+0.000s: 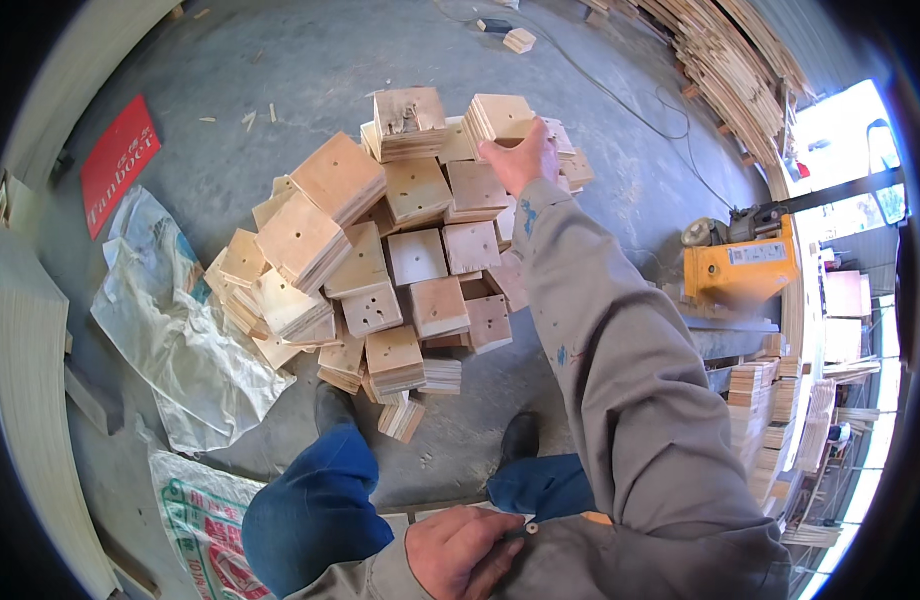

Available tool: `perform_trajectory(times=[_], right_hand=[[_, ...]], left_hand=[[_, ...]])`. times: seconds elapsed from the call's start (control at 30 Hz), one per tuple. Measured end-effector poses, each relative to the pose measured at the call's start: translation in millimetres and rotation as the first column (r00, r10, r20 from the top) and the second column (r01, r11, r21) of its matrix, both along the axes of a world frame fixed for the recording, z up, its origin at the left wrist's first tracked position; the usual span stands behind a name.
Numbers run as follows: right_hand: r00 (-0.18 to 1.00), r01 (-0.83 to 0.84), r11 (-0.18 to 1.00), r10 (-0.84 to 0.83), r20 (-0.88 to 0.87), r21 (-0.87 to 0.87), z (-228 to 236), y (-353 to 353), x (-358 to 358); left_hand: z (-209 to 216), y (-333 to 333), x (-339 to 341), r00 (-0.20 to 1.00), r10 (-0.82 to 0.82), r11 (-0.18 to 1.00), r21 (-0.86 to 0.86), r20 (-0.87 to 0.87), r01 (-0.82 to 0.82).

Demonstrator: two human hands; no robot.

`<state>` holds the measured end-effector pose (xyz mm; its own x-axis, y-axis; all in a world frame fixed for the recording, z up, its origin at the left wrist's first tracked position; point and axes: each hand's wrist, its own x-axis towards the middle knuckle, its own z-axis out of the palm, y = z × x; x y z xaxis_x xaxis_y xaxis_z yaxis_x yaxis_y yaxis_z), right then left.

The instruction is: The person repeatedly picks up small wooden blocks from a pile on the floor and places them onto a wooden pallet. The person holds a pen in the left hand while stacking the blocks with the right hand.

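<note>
My right hand (528, 158) reaches out to the far side of a heap of square plywood blocks. Its thumb lies on the near face of one stack of plywood squares (500, 115), and the fingers close around its right side, partly hidden. Close to my body, my left hand (460, 550) is curled by the jacket front. A small dark edge shows at its fingertips; what it holds, if anything, cannot be made out. The heaped plywood blocks (417, 256) lie at many angles, several with small holes in their top faces.
A crumpled clear plastic sheet (195, 340) and a printed sack (205, 520) lie to the left. A red sign (120, 165) stands beyond. At right are a yellow machine (740, 268) and stacked timber (760, 410). A cable (600, 85) crosses the concrete floor.
</note>
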<state>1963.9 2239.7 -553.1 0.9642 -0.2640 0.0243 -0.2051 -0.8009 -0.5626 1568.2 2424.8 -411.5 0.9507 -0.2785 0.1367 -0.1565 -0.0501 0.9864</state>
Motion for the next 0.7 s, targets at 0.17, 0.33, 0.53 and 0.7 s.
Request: perform_trajectory(times=[0.17, 0.33, 0.53, 0.7], right_hand=[[0.996, -0.056, 0.791, 0.003, 0.087, 0.61, 12, -56, -37], [0.998, -0.064, 0.512, 0.012, 0.068, 0.857, 64, -146, -154], [0.967, 0.076, 0.538, -0.244, 0.069, 0.839, 81, -321, -372], [0.812, 0.319, 0.6, -0.572, 0.114, 0.734, 65, -411, -596]], left_hand=[[2, -11, -6, 0.999, 0.035, 0.999, -0.026, 0.03, -0.035], [-1, -27, -14, 0.999, -0.05, 0.997, 0.052, -0.004, 0.05], [-19, -65, -27, 0.995, -0.1, 0.974, 0.203, -0.025, 0.103], [-54, -83, -36, 0.997, -0.039, 0.979, 0.195, -0.07, 0.052]])
